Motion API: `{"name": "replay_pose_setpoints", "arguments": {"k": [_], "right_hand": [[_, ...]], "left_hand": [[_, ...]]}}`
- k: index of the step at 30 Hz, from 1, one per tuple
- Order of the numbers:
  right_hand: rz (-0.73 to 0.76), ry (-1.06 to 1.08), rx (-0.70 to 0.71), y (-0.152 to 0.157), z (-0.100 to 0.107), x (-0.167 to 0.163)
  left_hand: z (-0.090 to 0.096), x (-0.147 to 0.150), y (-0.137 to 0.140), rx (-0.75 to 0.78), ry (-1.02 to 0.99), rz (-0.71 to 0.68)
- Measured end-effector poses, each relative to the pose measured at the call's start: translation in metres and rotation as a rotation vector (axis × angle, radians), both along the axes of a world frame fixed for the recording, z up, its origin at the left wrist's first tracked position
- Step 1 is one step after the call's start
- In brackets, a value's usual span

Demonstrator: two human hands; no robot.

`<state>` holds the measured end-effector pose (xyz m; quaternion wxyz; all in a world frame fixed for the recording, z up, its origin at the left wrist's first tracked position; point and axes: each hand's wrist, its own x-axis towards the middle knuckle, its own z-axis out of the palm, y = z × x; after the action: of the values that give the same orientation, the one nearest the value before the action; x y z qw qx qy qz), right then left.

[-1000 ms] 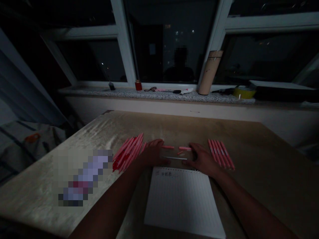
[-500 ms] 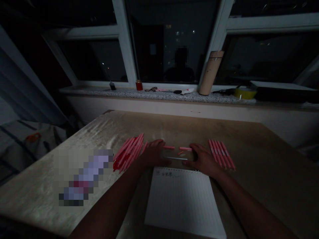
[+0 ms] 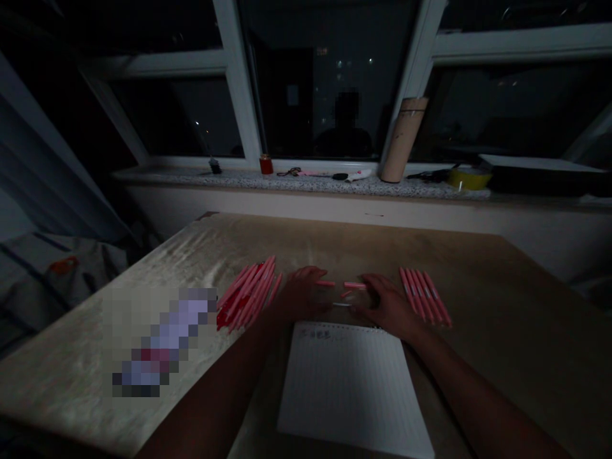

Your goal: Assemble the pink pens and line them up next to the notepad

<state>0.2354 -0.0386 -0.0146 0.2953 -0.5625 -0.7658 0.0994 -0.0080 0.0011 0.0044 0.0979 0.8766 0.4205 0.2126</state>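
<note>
Between left hand (image 3: 303, 294) and right hand (image 3: 386, 303) lies a pale rod (image 3: 342, 305), both grips unclear.

Free way over the far tabletop (image 3: 354, 245); pen pile (image 3: 255, 290) left, pen row (image 3: 423, 296) right, notebook (image 3: 351, 389) in front.

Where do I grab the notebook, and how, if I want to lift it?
I'd take the notebook by its near edge, from the person's own side, thumb on top and fingers slid under. It lies flat and looks thin, so an edge is probably easiest. The left hand and right hand are by its far edge.
</note>
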Motion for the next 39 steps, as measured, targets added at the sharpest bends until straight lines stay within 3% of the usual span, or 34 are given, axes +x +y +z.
{"name": "replay_pose_setpoints", "arguments": {"k": [7, 23, 39], "right_hand": [[0.108, 0.059, 0.114, -0.003, 0.01, -0.008], [0.149, -0.069, 0.113, -0.003, 0.014, -0.012], [0.109, -0.173, 0.091, 0.002, 0.013, -0.014]], "left_hand": [[0.004, 0.005, -0.001, 0.043, -0.026, -0.044], [0.005, 0.034, -0.005, 0.07, 0.027, -0.098], [0.002, 0.038, -0.003, 0.075, 0.093, -0.09]]}}
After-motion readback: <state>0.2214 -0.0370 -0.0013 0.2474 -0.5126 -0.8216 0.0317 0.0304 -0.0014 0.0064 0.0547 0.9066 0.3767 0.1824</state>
